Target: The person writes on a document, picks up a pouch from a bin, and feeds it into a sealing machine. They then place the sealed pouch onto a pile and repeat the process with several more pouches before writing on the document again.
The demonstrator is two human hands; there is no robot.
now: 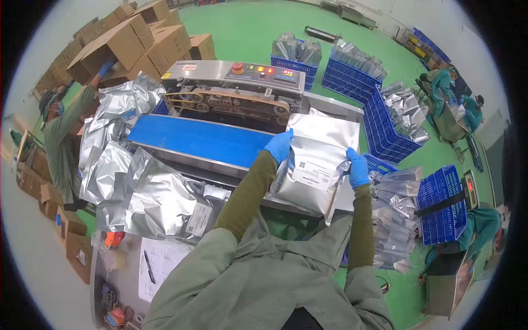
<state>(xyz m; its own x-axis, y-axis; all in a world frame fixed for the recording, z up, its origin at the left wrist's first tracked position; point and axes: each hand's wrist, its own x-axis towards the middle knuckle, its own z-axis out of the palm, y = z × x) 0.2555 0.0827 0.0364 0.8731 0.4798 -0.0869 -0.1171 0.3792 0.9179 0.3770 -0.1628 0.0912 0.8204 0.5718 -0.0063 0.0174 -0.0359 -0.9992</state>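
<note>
A filled silver foil pouch (pixel 313 190) with a white printed label is held between my two blue-gloved hands, at the right end of the sealing machine. My left hand (pixel 279 146) grips its upper left edge, and my right hand (pixel 357 167) pinches the right edge. Another pouch edge shows behind its top. The band sealing machine (pixel 234 82), with a red button and lit displays, stands just beyond. Its blue conveyor belt (pixel 198 140) runs to the left of my left hand.
Filled foil pouches (pixel 157 198) are heaped at the belt's left end. Blue crates (pixel 385 124) of pouches stand at the right. A pen (pixel 149 267) lies on a paper sheet (pixel 165 261). A co-worker (pixel 69 132) reaches into cardboard boxes (pixel 118 47); other people work far right.
</note>
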